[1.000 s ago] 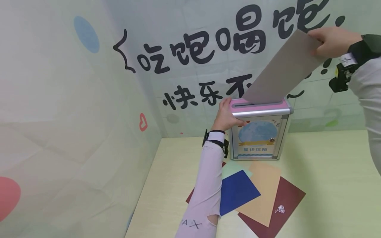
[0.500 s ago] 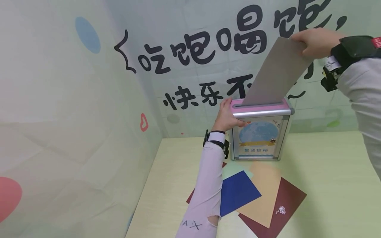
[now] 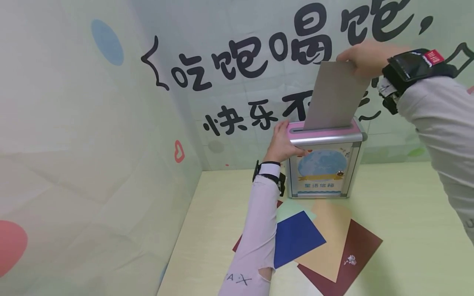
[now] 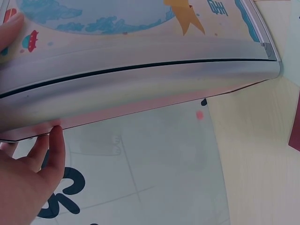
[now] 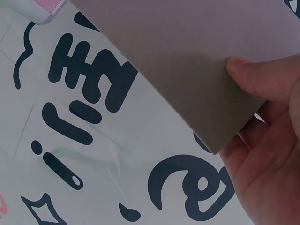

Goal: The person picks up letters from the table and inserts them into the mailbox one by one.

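A pink-topped letter box (image 3: 318, 140) with silver edges and a moon picture on its front stands upright on the table. My left hand (image 3: 278, 144) grips its upper left corner, thumb on the front; in the left wrist view the fingers (image 4: 56, 150) reach to the pink top. From above, my right hand (image 3: 364, 59) pinches the upper end of a flat grey paper piece (image 3: 333, 96), an envelope or card. Its lower edge is in the box's slot (image 3: 297, 130); how deep is hidden. The right wrist view shows the thumb (image 5: 253, 77) flat against the grey paper.
In front of the box lie overlapping paper pieces: dark blue (image 3: 299, 238), beige (image 3: 326, 242), pale green (image 3: 290, 209) and burgundy (image 3: 357, 257) with a silver flower. My left sleeve (image 3: 252, 234) covers part of them. A wall covering with black lettering (image 3: 244, 57) rises right behind the box.
My right hand has moved left and slightly down, swinging the grey paper from a strong rightward lean to nearly upright, its lower edge staying at the slot. My left hand and the box keep their place.
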### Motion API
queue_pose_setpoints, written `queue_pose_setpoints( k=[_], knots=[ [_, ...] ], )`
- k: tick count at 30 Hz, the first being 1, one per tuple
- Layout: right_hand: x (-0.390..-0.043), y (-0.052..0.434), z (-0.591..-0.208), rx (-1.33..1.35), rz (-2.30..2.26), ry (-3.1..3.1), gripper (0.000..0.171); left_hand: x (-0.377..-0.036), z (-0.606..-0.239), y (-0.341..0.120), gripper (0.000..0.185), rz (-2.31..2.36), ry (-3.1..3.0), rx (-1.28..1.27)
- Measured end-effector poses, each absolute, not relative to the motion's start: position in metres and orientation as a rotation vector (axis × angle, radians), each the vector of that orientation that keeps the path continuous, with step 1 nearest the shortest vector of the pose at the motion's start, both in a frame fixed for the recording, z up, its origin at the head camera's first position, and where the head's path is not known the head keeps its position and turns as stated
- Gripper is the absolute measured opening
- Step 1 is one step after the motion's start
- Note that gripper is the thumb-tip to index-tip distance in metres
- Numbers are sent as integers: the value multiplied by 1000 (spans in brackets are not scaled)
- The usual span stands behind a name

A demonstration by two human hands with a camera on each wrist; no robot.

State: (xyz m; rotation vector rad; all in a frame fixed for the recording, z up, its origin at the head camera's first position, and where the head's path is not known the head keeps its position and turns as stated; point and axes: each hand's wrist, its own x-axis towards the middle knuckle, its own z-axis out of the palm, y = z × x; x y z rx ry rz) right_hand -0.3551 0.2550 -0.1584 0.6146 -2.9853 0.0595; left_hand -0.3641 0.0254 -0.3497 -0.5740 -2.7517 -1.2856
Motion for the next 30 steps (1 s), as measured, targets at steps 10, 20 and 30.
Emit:
queue_pose_setpoints(
  k=[10, 20, 30],
  knots=[
    [-354, 233, -164, 739, -23, -2975, 37, -361, -349, 24, 116, -1266, -2763, -560],
    [-356, 219, -176, 792, 14, -3004, 31, -360, -347, 23, 115, -1232, -2773, -552],
    [-363, 213, -199, 788, 19, -3076, 30, -360, -348, 23, 115, -1266, -2760, -555]
  ],
)
